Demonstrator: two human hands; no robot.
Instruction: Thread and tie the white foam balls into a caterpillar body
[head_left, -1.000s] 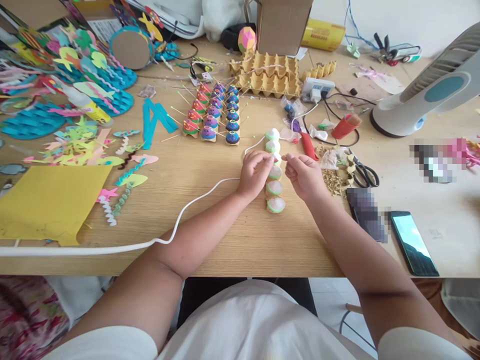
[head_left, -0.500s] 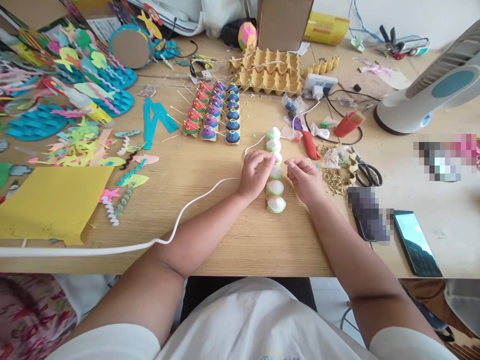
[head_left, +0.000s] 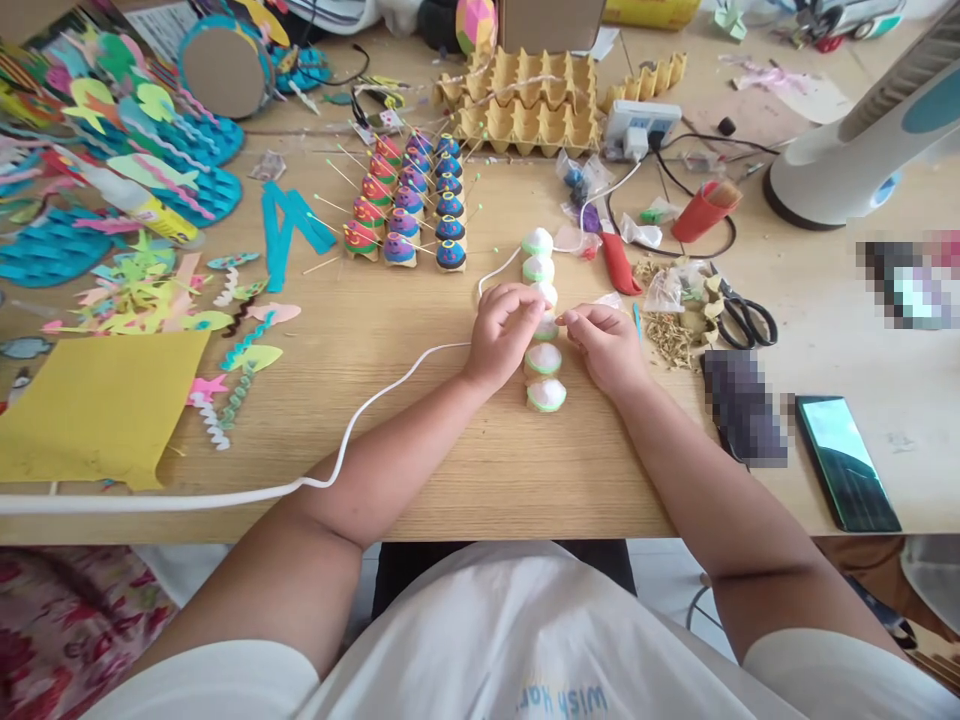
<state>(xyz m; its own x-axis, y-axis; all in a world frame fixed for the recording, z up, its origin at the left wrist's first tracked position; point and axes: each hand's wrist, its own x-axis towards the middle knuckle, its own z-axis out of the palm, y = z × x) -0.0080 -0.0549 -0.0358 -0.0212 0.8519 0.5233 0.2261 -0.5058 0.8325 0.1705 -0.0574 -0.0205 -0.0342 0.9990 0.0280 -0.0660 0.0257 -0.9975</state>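
Note:
A short row of egg-carton cups, topped with white and edged in pale green, runs away from me on the table. My left hand is at the row's left side, thumb and finger pinched together over a middle cup. Across from it, my right hand is pinched at the row's right side, its fingertips close to the same cup. Whatever either pinch holds is too small to make out. Beyond the hands stand painted egg-carton caterpillars in red, purple and blue, with thin sticks poking out.
A white cable crosses my left forearm. Yellow sheet and paper cut-outs lie left. Scissors, a red tube, a phone and a white appliance are right. Egg cartons and a power strip stand behind.
My view has tilted slightly downward and shifted. My right fingertips are a little closer to the row; both hands stay pinched around the middle cups.

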